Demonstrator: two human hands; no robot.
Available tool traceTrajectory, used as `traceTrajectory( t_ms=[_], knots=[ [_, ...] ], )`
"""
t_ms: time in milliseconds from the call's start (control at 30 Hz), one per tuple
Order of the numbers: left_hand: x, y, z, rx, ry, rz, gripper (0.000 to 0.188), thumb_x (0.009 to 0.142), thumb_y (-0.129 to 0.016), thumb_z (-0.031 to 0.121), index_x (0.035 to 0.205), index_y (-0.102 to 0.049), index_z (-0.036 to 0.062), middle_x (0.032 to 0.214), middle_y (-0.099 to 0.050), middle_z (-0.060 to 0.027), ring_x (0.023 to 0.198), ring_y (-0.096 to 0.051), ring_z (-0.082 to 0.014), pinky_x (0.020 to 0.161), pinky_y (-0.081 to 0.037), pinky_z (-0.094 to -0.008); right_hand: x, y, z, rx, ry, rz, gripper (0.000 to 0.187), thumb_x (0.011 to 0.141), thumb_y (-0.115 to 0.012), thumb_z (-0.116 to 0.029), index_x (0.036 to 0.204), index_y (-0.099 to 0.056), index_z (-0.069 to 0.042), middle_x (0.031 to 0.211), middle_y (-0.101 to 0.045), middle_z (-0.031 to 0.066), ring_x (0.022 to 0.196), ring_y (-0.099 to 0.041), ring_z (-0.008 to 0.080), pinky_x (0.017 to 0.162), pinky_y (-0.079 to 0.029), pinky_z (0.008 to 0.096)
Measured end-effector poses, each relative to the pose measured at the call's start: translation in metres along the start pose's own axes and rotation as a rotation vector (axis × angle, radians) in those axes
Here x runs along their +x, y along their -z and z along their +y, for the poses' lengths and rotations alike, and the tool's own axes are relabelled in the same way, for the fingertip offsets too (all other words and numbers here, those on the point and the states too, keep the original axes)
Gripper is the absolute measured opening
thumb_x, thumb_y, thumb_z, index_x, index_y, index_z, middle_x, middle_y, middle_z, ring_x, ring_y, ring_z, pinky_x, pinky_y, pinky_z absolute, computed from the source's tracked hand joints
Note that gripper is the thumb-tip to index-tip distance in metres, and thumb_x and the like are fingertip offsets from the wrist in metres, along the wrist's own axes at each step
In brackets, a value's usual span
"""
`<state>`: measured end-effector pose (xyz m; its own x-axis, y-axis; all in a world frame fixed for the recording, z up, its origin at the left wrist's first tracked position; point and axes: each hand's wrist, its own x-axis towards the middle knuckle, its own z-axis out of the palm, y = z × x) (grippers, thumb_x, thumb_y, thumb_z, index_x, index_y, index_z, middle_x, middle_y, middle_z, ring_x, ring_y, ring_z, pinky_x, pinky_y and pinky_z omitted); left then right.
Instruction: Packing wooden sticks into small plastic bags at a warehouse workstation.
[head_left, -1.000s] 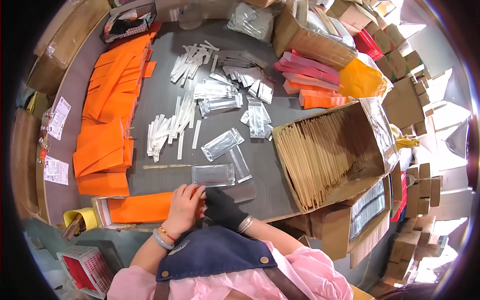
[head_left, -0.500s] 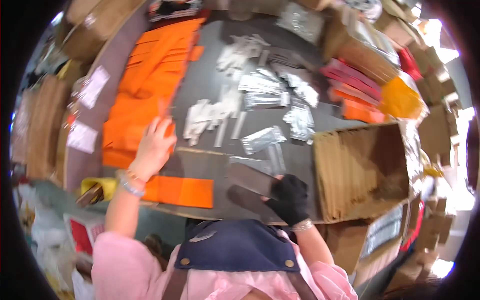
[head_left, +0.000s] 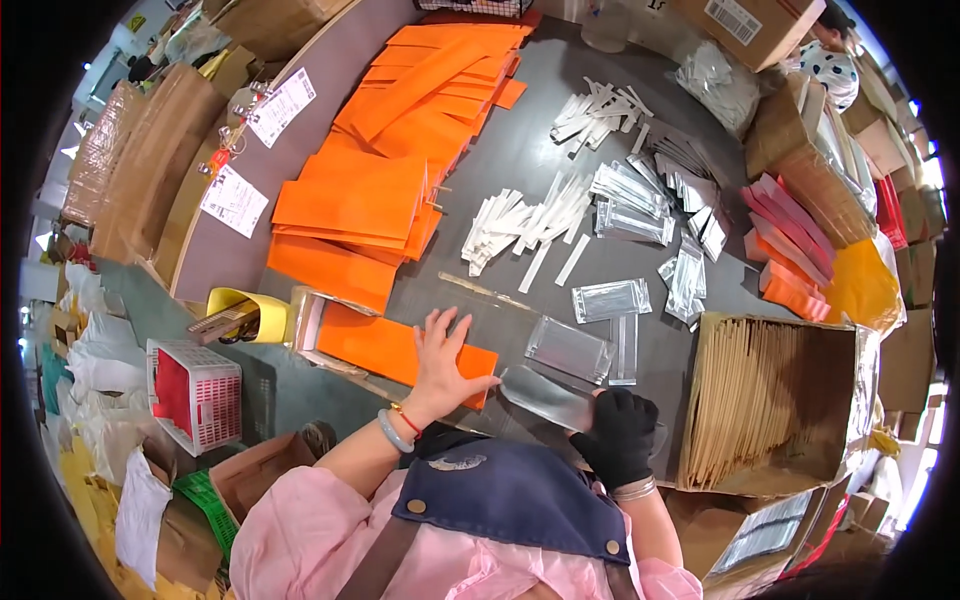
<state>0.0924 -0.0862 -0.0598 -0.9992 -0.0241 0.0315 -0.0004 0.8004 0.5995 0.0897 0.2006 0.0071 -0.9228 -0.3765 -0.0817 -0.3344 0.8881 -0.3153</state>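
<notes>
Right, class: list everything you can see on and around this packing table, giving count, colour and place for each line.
Orange envelopes: many, orange, stacked on the table's left.
Orange envelope: one, under the left hand.
White strips: many, white, table centre.
Clear pouches: many, silvery, centre right.
Cardboard box of thin sticks: one, brown, right.
Red and pink packets: several, far right.
Yellow tape dispenser: one, left edge.
Red basket: one, lower left.
Table: one, grey.
Left hand: bare, flat on the envelope.
Right hand: black glove, holding a clear pouch.

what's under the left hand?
The left hand lies flat on an orange envelope at the grey table edge. The part beneath the palm is covered.
</notes>
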Motion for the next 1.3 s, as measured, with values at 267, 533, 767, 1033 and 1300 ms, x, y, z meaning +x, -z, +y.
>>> traceTrajectory(
  t_ms=[267,533,767,1033,1300],
  knots=[
    [0.025,-0.007,0.012,-0.079,-0.119,0.054,0.075,0.068,-0.084,0.038,0.128,-0.056,0.004,0.134,-0.047,-0.016,0.127,-0.041,-0.038,0.108,-0.028,-0.0529,0.038,-0.046,-0.05,0.176,0.183,0.114,0.064,0.063,-0.08,-0.046,0.113,-0.062,-0.012,0.101,-0.061,0.0096,0.1,-0.055,0.0307,0.084,-0.041,0.0425],
    [0.13,-0.051,0.022,0.125,-0.161,0.097,0.017,0.081,-0.071,0.018,0.09,-0.06,0.0066,0.085,-0.06,-0.0113,0.083,-0.059,-0.0338,0.074,-0.048,-0.0466,-0.015,0.005,0.054,0.245,-0.239,0.466,0.033,0.074,-0.079,-0.012,0.102,-0.064,-0.004,0.101,-0.063,0.013,0.098,-0.059,0.0314,0.089,-0.046,0.0396],
    [0.124,-0.047,0.054,0.027,-0.312,0.062,0.005,0.085,-0.06,0.01,0.085,-0.057,0.0051,0.083,-0.058,-0.0137,0.081,-0.058,-0.0344,0.071,-0.049,-0.0444,-0.119,0.009,0.18,-0.062,-0.782,0.665,0.024,0.087,-0.07,-0.015,0.106,-0.063,-0.001,0.1,-0.066,0.0118,0.09,-0.062,0.0243,0.082,-0.049,0.0358],
    [0.144,-0.082,0.097,0.14,-0.383,-0.08,0.032,0.07,-0.081,0.018,0.094,-0.061,0.0112,0.099,-0.056,-0.0054,0.098,-0.052,-0.0276,0.078,-0.042,-0.0422,-0.105,0.012,0.174,-0.006,-0.828,0.472,0.019,0.087,-0.06,-0.014,0.098,-0.06,0.001,0.096,-0.063,0.0186,0.092,-0.061,0.035,0.082,-0.048,0.0421],
    [0.136,-0.037,0.106,-0.375,-0.078,-0.399,0.019,0.073,-0.077,0.019,0.082,-0.062,0.0104,0.073,-0.063,-0.0053,0.081,-0.06,-0.0258,0.076,-0.044,-0.042,-0.103,0.021,0.161,0.004,-0.853,0.705,0.013,0.089,-0.052,-0.008,0.097,-0.056,0.002,0.089,-0.059,0.0205,0.086,-0.058,0.0356,0.078,-0.046,0.0377]
  ],
)
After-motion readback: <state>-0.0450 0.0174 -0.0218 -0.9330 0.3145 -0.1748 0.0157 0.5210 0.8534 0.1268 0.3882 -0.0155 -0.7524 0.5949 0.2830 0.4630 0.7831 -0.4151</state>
